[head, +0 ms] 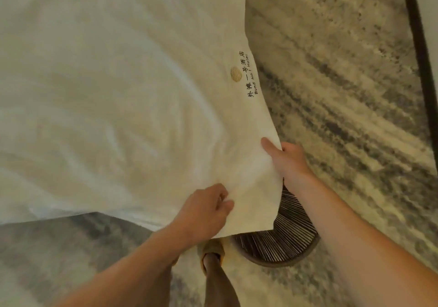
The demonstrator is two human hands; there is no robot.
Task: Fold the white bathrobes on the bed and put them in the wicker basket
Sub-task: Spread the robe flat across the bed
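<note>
A white bathrobe [239,121] with a gold emblem and black embroidered lettering hangs down over the bed's corner. My left hand [206,209] grips the cloth near its lower edge, fingers curled into the fabric. My right hand [288,158] holds the robe's right edge, thumb on top and fingers hidden behind it. Right below the robe's lower edge stands the round dark wicker basket [284,242] on the floor, its far part covered by the cloth.
The white bed [94,81] fills the left and upper view. A mottled grey-beige carpet [343,81] covers the floor. My leg and a yellow slipper [212,249] are next to the basket. A dark frame [417,34] runs along the far right.
</note>
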